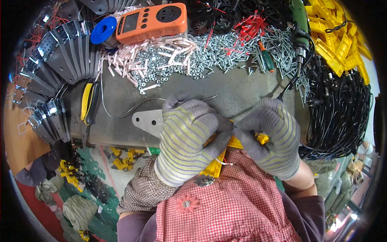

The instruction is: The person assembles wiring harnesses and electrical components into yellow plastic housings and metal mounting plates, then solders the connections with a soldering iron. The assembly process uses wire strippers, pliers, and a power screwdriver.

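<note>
Both my hands, in grey and yellow striped gloves, meet over the near edge of the metal work surface. My left hand (189, 137) is closed in a pinch, its fingertips almost touching those of the right. My right hand (272, 135) is closed too, thumb against fingers. What is pinched between them is too small to make out. Under the hands, a yellow plastic part (217, 164) with a white wire end lies partly hidden. A black cord (284, 92) runs to the back of my right hand. Left of my left hand lies a flat metal plate (147, 123) with holes.
Yellow-and-black pliers (87, 103) lie at left beside stacked metal brackets (66, 52). Farther back are an orange meter (153, 24), a blue spool (103, 30), heaped screws (225, 52) and a screwdriver (266, 58). A green power driver (299, 24), yellow parts (338, 44) and bundled black cords (338, 109) fill the right.
</note>
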`<state>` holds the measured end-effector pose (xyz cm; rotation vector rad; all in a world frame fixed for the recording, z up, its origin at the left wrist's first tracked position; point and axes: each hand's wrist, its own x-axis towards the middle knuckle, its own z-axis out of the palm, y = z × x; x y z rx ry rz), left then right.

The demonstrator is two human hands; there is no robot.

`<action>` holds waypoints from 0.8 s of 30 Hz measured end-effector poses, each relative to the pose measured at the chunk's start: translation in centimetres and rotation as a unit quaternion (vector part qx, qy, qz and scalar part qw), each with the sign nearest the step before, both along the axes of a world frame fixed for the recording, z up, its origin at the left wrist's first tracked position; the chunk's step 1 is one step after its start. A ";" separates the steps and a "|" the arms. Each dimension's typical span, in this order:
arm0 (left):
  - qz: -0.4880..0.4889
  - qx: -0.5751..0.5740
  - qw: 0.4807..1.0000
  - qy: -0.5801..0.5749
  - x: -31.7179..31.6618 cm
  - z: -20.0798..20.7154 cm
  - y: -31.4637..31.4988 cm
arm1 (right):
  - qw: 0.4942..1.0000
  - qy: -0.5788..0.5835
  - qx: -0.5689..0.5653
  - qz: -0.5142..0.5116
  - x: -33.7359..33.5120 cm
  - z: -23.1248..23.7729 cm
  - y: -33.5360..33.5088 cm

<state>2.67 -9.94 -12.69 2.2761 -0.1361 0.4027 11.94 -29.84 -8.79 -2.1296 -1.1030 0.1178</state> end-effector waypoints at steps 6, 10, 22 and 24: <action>0.049 -0.118 0.991 0.042 -0.3 -0.6 -0.7 | 0.999 -0.019 -0.036 -0.001 -0.7 -0.7 -1.0; 0.055 -0.170 0.982 0.053 -0.3 -0.1 -0.6 | 0.998 -0.009 -0.045 -0.038 0.4 -1.0 -1.1; -0.030 -0.151 0.984 0.086 1.2 1.0 1.2 | 0.970 -0.174 -0.033 0.166 1.8 -1.4 -0.6; -0.022 -0.136 0.989 0.052 1.1 1.0 0.8 | 0.985 -0.115 0.008 0.132 2.0 -1.0 0.0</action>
